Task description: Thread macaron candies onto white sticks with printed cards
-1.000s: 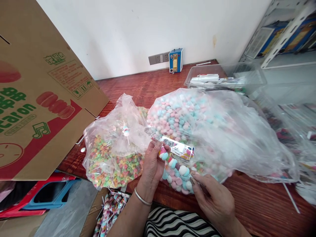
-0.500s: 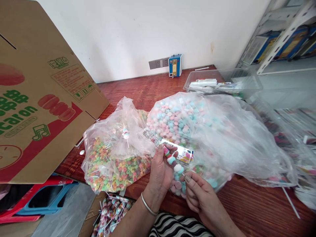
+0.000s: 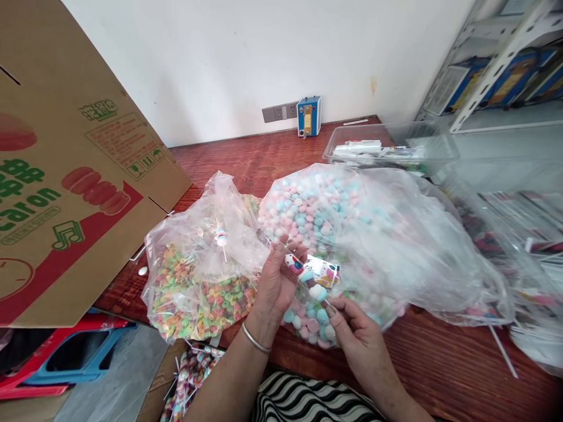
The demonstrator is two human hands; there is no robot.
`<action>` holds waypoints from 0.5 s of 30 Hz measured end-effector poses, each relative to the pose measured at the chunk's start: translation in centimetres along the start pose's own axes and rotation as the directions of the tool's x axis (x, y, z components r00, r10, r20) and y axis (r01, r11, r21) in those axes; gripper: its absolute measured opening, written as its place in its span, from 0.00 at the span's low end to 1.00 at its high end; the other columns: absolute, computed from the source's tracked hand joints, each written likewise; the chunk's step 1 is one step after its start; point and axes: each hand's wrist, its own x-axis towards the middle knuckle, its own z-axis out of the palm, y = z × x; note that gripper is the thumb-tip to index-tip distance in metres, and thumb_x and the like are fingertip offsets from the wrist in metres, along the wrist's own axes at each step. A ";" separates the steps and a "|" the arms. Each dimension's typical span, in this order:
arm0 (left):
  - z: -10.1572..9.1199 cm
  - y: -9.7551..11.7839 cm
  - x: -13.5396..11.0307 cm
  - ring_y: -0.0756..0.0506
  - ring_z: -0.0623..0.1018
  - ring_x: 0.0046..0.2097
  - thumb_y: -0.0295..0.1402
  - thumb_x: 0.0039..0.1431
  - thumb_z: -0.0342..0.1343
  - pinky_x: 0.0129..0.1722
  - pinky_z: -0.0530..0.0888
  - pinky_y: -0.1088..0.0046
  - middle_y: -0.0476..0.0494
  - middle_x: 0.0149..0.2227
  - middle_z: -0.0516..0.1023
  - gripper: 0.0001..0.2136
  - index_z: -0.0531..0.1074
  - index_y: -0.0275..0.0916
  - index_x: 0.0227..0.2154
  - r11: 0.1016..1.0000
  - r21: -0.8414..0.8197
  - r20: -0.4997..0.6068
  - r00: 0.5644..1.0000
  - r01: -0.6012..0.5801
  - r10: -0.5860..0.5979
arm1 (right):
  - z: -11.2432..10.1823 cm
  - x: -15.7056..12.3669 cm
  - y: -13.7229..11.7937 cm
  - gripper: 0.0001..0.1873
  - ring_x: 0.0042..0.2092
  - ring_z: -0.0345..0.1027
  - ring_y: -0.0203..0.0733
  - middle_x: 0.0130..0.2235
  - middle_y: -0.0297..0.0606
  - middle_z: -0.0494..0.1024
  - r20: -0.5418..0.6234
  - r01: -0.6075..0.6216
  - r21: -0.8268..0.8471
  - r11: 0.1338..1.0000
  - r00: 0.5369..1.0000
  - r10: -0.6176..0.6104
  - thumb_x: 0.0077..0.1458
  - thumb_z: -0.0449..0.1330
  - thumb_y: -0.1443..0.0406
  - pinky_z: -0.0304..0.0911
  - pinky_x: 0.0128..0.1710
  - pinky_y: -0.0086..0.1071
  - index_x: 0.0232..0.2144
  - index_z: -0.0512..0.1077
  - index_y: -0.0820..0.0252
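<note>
Over the candy bags I hold a candy skewer [image 3: 317, 292] of pastel and dark pieces on a thin stick. My right hand [image 3: 358, 328] pinches the stick's lower end between thumb and fingers. My left hand [image 3: 281, 275], with a silver bangle at its wrist, is curled around a clear printed wrapper [image 3: 294, 264] at the upper end of the skewer. Colourful print lies over the top pieces; the lower pieces are bare. A white printed piece [image 3: 324, 271] shows just behind the skewer; whether it belongs to the wrapper I cannot tell.
A clear bag of ring candies [image 3: 197, 310] with a short candy stick [image 3: 220, 237] on it lies left of a bag of pastel candies [image 3: 308, 205]. A cardboard box [image 3: 88, 193] stands left, a plastic tray [image 3: 391, 155] behind. Wrapped skewers [image 3: 193, 375] fill a box below.
Printed wrapper now covers the skewer's upper pieces, which showed more openly before. My left hand has tilted with its fingers raised; my right hand has come slightly up. The view has shifted a little.
</note>
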 end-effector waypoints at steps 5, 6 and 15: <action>0.8 -1.0 0.3 0.51 0.74 0.29 0.33 0.55 0.63 0.29 0.74 0.76 0.49 0.28 0.72 0.08 0.70 0.36 0.30 0.996 -0.067 -0.134 0.988 0.061 -0.070 | -0.5 0.4 1.1 0.08 0.30 0.73 0.41 0.29 0.40 0.79 -0.012 0.412 -0.604 0.683 0.852 -0.524 0.62 0.55 0.65 0.67 0.31 0.31 0.37 0.74 0.61; 1.0 -1.4 0.1 0.51 0.74 0.28 0.34 0.55 0.63 0.28 0.73 0.77 0.48 0.28 0.72 0.09 0.69 0.36 0.30 0.995 -0.071 -0.142 0.987 0.068 -0.078 | -0.5 0.4 1.1 0.08 0.29 0.73 0.41 0.28 0.40 0.78 -0.002 0.427 -0.619 0.659 0.839 -0.545 0.62 0.55 0.65 0.67 0.30 0.30 0.37 0.74 0.61; 0.4 -2.6 -1.0 0.48 0.77 0.34 0.41 0.62 0.54 0.40 0.77 0.68 0.45 0.30 0.75 0.12 0.72 0.35 0.35 0.983 -0.080 0.003 0.986 0.166 -0.166 | 0.5 0.9 -0.2 0.18 0.16 0.34 0.24 0.16 0.17 0.48 0.253 -0.466 0.589 0.660 0.882 0.397 0.54 0.63 0.51 0.39 0.13 0.20 0.31 0.70 0.60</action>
